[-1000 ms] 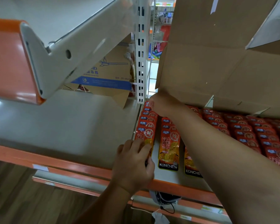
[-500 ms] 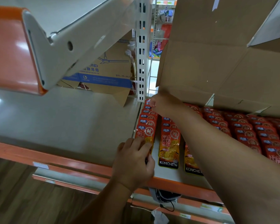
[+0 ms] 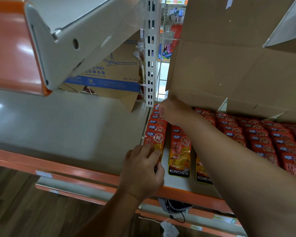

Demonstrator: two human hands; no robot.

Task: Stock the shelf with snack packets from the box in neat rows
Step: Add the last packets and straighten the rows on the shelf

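Hands first: our left hand point(image 3: 142, 170) sits at about six o'clock in the head view. Its fingers curl over the lower end of the front packet point(image 3: 155, 142) of the leftmost row and the thumb is tucked against the packet's bottom edge, so it grips that packet. Our right hand point(image 3: 172, 111) reaches in from five o'clock, forearm lying across the rows, and rests at the far end of the same row, near the middle of the view. Its fingers are turned away from us, so we cannot tell whether they hold anything. The red and orange snack packets point(image 3: 179, 151) lie overlapped in rows running front to back on the shelf point(image 3: 176, 184), filling it out toward three o'clock, with the nearest ones reading KONCHEW. The open cardboard box point(image 3: 212, 65) stands at one to two o'clock, behind and above the rows, flaps spread. A white slotted upright point(image 3: 150, 53) rises at twelve o'clock. A fan carton point(image 3: 109, 77) leans at eleven o'clock, and an upper shelf point(image 3: 15, 48) with an orange edge juts in at ten o'clock.
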